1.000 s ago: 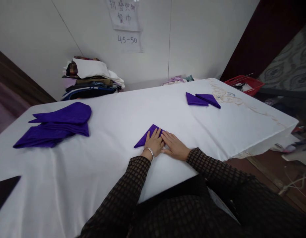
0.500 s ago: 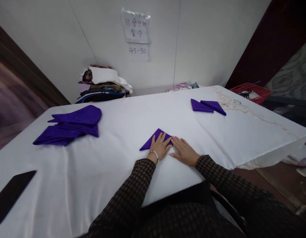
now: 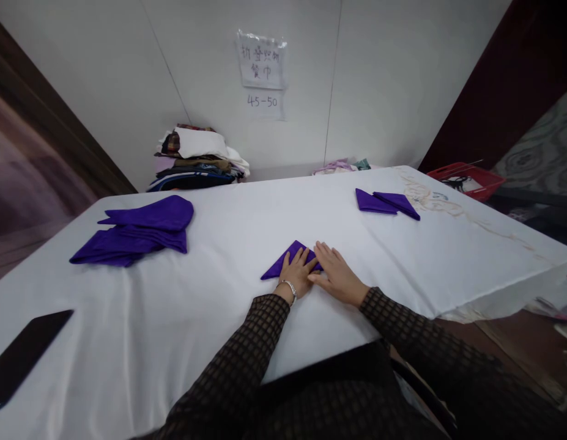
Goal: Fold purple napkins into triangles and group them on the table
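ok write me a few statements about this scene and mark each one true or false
1. The left hand lies on a folded purple cloth. True.
2. The bracelet is on the right wrist. False: it is on the left one.
3. The right hand is clenched into a fist. False: it is stretched out.
4. A flat black object rests on the white tablecloth, near the left edge of the view. True.
5. The purple pile lies to the right of both hands. False: it lies to their left.
6. The lower paper on the wall reads 45-50. True.
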`<state>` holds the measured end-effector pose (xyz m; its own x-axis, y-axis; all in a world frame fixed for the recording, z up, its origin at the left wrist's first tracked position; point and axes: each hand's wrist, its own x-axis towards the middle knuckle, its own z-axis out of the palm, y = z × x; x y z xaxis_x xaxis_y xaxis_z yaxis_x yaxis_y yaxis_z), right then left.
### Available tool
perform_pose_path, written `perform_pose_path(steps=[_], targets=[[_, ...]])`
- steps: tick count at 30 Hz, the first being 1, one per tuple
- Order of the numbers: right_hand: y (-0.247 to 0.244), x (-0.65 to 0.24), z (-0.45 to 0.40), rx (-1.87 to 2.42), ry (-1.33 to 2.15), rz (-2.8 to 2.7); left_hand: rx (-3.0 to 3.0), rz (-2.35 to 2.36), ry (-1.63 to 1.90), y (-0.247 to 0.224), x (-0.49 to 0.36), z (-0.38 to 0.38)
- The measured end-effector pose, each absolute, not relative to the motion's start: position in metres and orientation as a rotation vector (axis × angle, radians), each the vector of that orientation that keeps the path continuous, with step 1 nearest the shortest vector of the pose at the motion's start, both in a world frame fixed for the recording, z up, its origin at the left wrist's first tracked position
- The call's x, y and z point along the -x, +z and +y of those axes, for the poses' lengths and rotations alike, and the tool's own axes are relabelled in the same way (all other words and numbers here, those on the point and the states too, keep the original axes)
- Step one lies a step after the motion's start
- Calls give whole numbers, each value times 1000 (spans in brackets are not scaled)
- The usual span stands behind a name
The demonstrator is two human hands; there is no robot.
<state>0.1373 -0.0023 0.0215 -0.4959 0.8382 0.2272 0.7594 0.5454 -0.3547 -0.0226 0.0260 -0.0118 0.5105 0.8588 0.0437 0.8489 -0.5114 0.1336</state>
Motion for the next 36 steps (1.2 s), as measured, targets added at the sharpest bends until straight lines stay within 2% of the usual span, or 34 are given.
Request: perform_pose_path(steps=[7,16,30,36], targets=[[19,-82,35,1223,494,-2355,-2677,1543,170,-16,21,26],[-8,-105,54,1292,543,-2269,-2645,1532,223,-10,20,24],[-7,-109,51,1448,391,-2440,-2640,1475,192,-12,26,21],[-13,-108,52,1446,221,-2503,-2563,1646,153,-9,60,1]])
